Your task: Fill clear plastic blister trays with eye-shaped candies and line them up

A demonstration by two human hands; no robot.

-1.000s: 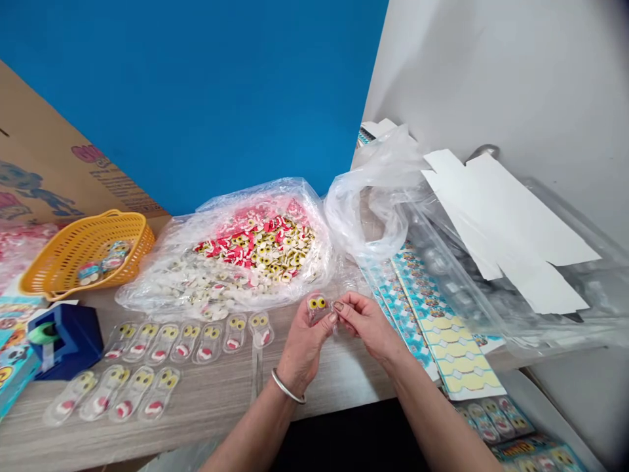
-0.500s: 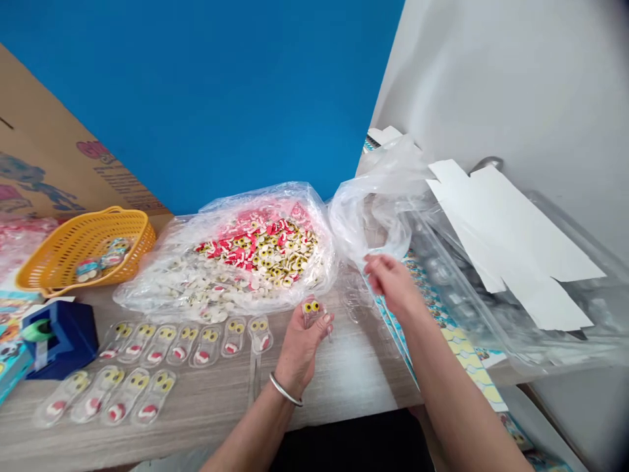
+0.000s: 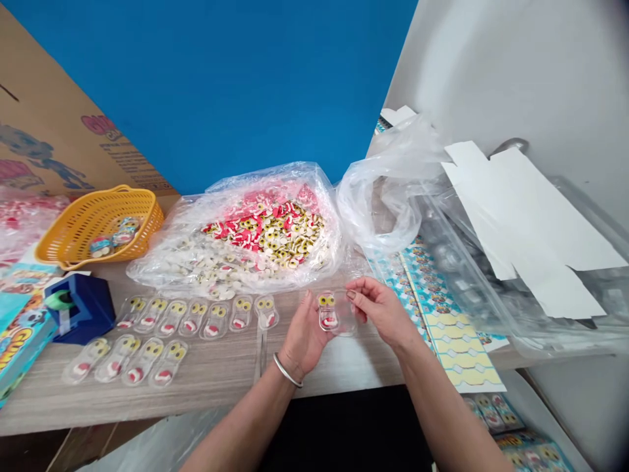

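My left hand [image 3: 303, 335] cradles a small clear blister shell [image 3: 328, 311] holding two yellow eye candies and a red-and-white one. My right hand [image 3: 381, 309] pinches a second clear plastic shell [image 3: 345, 320] against it from the right. Both hands hover just above the wooden table [image 3: 206, 387], in front of an open plastic bag of loose candies [image 3: 255, 239]. Two rows of filled clear shells [image 3: 196, 317] lie on the table to the left of my hands.
An orange basket [image 3: 98, 219] and a blue tape dispenser [image 3: 78, 307] sit at the left, with a cardboard box behind. A clear bag of empty shells [image 3: 388, 196], printed backing cards [image 3: 442, 308] and white card blanks [image 3: 521, 223] fill the right.
My right hand reached to the bag of empty shells at the right, then came back with a clear shell to the candy-filled one in my left hand.
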